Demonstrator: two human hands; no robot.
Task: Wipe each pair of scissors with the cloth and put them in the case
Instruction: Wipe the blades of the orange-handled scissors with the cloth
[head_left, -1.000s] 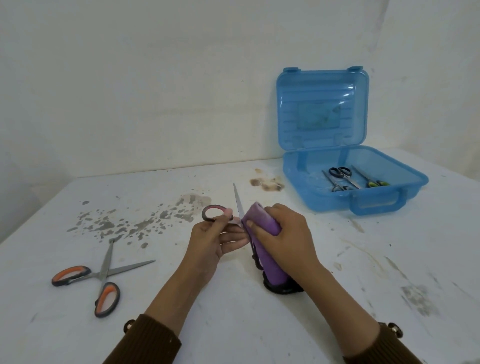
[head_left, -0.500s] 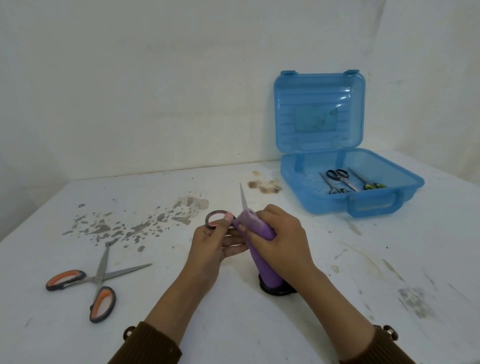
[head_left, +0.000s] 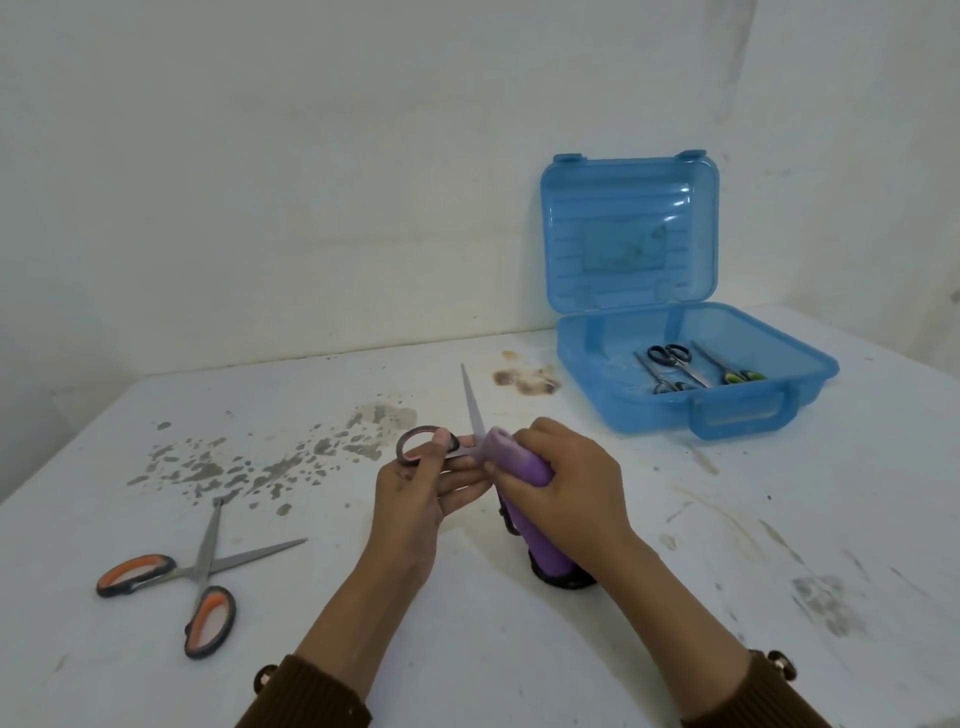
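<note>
Since a second ago the purple cloth (head_left: 519, 460) has slid down the blade toward the pivot, baring more steel above it. Curled tightly round the cloth, the right hand (head_left: 569, 480) presses it with thumb and fingers onto the held scissors (head_left: 474, 410), whose free blade points to 12 o'clock. At 10 o'clock of the cloth, the left hand (head_left: 415, 501) pinches the dark, pink-lined handle ring (head_left: 418, 429) between thumb and fingers. A second dark ring (head_left: 563, 579) shows under the cloth's lower end at 5 o'clock, close to the table (head_left: 779, 519). At 2 o'clock of the hands stands the blue case (head_left: 649, 410), open with its lid (head_left: 628, 182) upright. A faded label patch (head_left: 623, 244) inside the lid is too blurred to read. A black-handled pair (head_left: 670, 356), a green-handled pair (head_left: 740, 375) and a third pair (head_left: 657, 376) lie in its tray. Orange-handled scissors (head_left: 202, 571) lie splayed open on the table at 8 o'clock, well apart from the hands.
</note>
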